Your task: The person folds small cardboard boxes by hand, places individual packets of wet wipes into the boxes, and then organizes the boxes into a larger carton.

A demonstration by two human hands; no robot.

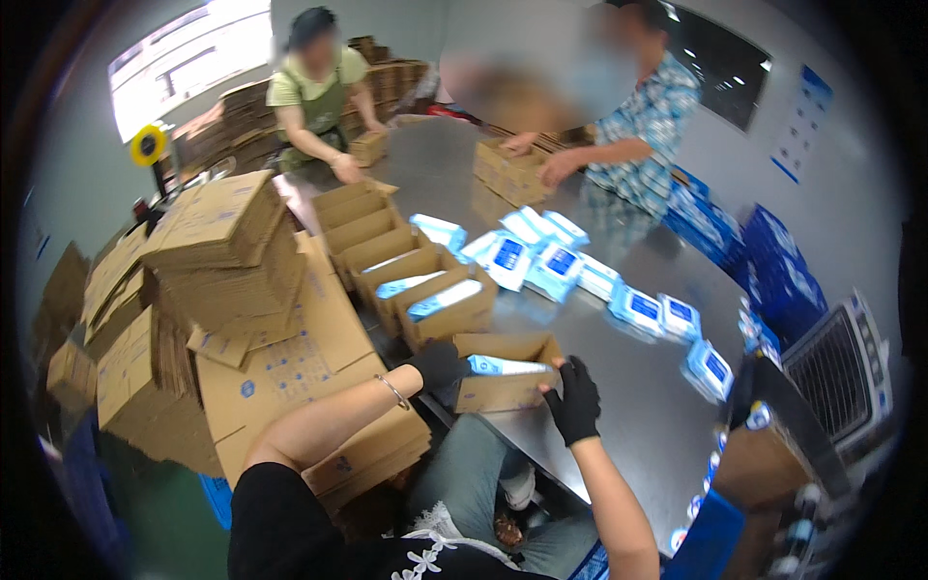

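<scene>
An open cardboard box [503, 392] stands in front of me at the near edge of the metal table, with a blue-and-white wipes pack [505, 365] standing inside. My left hand [440, 366], in a black glove, closes on the box's left end; its fingertips are partly hidden. On the right end, my gloved right hand [576, 398] grips the wall and corner, fingertips bare. Just beyond stands a row of open boxes [449, 321], the nearer ones with wipes packs in them. Loose wipes packs [553, 271] lie scattered across the table.
Flattened cardboard stacks [213, 251] rise on my left. Across the table [425, 159], one person in a green apron [319, 97] reaches toward the box row; another in a checked shirt [648, 126] handles a carton [510, 172]. A grey fan-like unit [841, 358] stands right.
</scene>
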